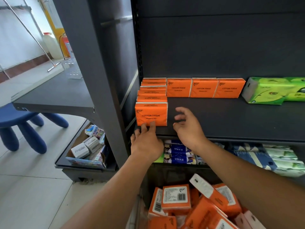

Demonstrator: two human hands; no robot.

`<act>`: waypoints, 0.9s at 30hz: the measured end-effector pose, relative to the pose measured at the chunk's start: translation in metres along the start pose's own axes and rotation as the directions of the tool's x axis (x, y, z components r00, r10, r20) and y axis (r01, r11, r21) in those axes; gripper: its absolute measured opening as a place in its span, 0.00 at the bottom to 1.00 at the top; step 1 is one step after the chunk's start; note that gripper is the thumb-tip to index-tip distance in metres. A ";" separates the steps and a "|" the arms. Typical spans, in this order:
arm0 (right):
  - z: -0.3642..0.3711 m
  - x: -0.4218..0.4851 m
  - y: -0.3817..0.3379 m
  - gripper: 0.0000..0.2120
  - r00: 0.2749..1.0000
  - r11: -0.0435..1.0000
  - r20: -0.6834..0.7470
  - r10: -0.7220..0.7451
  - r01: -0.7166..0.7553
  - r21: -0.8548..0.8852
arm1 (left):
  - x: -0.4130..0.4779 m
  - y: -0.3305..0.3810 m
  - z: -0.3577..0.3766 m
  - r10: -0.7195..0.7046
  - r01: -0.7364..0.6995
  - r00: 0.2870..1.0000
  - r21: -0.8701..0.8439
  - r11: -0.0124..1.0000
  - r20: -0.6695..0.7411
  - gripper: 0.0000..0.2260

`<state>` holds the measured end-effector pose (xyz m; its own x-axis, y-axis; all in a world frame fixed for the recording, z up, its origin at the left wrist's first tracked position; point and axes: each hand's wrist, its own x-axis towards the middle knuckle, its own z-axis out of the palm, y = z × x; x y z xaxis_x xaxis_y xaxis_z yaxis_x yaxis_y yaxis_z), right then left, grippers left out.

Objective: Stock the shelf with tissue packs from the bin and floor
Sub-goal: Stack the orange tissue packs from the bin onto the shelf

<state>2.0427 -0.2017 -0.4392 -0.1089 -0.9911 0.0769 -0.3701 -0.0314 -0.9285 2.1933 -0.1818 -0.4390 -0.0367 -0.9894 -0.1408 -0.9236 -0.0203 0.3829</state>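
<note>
A column of orange tissue packs stands upright at the left end of the dark shelf (231, 118). The frontmost orange pack (151, 114) stands at the shelf's front edge. My left hand (146, 142) touches its lower face with straight fingers. My right hand (188, 128) hovers just right of that pack, fingers loosely curled and holding nothing. Three more orange packs (204, 88) stand in a row along the back. Below, a bin (194, 207) holds several loose orange packs.
A green tissue bundle (277, 90) lies at the shelf's right. The lower shelf holds blue and green tissue packs (179, 152). To the left stand a grey upright, a low shelf with small boxes (85, 149), and a blue stool (21, 124) on the tiled floor.
</note>
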 end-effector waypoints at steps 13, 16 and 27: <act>-0.085 -0.085 0.031 0.15 0.985 0.923 0.152 0.083 -0.019 -0.383 | -0.059 0.007 -0.018 0.052 -0.045 0.996 0.098 0.994 -0.073 0.14; -0.101 -0.104 0.044 0.15 0.977 0.892 0.157 0.145 -0.061 -0.448 | -0.070 0.006 -0.016 0.057 -0.052 0.998 0.119 0.991 -0.035 0.09; -0.127 -0.151 0.080 0.16 0.952 0.783 0.145 0.270 -0.129 -0.608 | -0.102 0.017 0.012 0.030 -0.050 0.993 0.172 0.984 0.116 0.17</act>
<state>1.9123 -0.0383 -0.4793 -0.0696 -0.9706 -0.2304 -0.8370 0.1825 -0.5159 2.1762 -0.0791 -0.4291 -0.1088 -0.9660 -0.2343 -0.9725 0.0547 0.2263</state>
